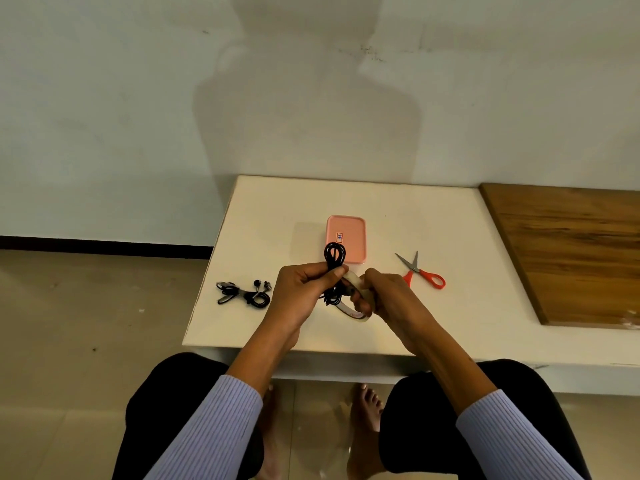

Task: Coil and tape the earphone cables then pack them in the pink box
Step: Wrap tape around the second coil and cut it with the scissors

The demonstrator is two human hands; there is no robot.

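Head view, seated at the table (433,306). Your left hand (304,292) is curled round the waist of a coiled black cable (334,261), pinching it between thumb and fingers; loops stand above the fist and more hang below it. Your right hand (384,296) grips the tape roll (356,311), fingers wrapped over its rim, touching the coil's lower loops. The pink box (346,239) lies lidded on the table just beyond the hands, and the upper loops overlap it in this view. A second earphone (244,292) lies to the left near the table edge, already bundled. Scissors (420,271) lie just right of the right hand.

Handling: the cable is likely light, limp and springy; loosen the pinch and the loops will probably spread. Hold it at the waist, where all strands cross, and leave that band partly bare for the tape. The tape should be thin and tacky, prone to stick to itself or your fingers; keep the free end taut.

Not legible: the tape's free end, and whether any tape is on the coil yet, since the fingers cover the waist. The earbuds and plug of the held cable are hidden or lost in the tangle. Whether the second earphone is taped cannot be told. The label on the box is too small to read. The box contents are unseen.
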